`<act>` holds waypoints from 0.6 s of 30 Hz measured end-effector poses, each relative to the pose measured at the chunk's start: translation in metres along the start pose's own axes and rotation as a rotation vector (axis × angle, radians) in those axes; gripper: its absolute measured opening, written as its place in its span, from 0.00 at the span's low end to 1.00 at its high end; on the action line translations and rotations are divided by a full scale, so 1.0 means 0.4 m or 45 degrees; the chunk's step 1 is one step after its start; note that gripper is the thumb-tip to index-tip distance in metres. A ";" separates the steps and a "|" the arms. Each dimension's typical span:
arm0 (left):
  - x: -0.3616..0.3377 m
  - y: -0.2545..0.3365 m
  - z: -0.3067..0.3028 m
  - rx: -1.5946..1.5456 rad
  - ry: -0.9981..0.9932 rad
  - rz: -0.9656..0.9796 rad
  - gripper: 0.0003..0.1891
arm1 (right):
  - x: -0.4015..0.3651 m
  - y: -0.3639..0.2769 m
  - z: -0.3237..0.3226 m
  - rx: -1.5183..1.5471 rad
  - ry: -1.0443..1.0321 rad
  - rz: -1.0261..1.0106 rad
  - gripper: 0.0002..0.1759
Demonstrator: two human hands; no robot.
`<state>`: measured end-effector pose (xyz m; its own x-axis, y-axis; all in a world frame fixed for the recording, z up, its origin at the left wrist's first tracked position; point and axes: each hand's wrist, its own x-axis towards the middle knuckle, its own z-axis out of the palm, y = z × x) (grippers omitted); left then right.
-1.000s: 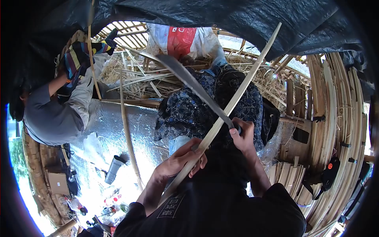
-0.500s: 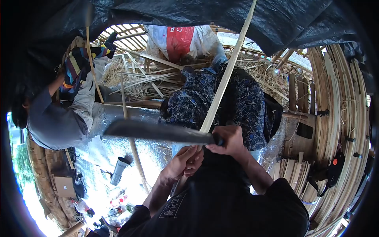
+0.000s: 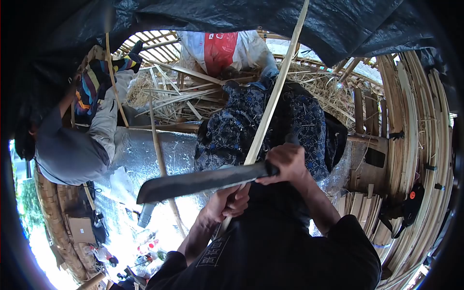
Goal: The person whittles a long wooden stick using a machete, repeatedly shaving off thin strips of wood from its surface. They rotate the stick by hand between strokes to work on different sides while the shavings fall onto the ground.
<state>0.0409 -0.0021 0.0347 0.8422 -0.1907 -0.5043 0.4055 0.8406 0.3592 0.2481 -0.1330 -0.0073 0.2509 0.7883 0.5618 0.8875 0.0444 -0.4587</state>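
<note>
My right hand [image 3: 286, 163] is closed round the dark handle of a machete [image 3: 193, 185]. Its broad blade points left and slopes down slightly toward the tip. A long pale bamboo strip [image 3: 271, 108] runs from the top of the view down toward my chest. My left hand [image 3: 226, 203] is wrapped round the strip's lower part, just below the blade. The blade crosses in front of the strip, and whether it touches cannot be made out. Patterned dark blue cloth [image 3: 232, 121] covers my legs.
A person [image 3: 72, 145] in grey sits at the left. Split bamboo and shavings [image 3: 193, 99] lie piled ahead, near a red and white sack [image 3: 220, 50]. Long bamboo slats [image 3: 411, 121] stand at the right. A thin pole [image 3: 159, 150] rises left of my legs. Black sheeting [image 3: 270, 19] hangs overhead.
The machete's tip has swung down toward my body, and my right hand has shifted slightly up and right. My left hand keeps its hold on the strip, whose top leans a little further left.
</note>
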 end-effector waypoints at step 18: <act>0.006 -0.006 -0.046 -0.219 -0.042 -0.058 0.25 | -0.023 -0.013 0.050 -0.050 -0.016 0.092 0.34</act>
<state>0.0355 0.0048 0.0181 0.8368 -0.2446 -0.4897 0.3788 0.9046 0.1956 0.2334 -0.1283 -0.0239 0.3101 0.7961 0.5197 0.8819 -0.0366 -0.4701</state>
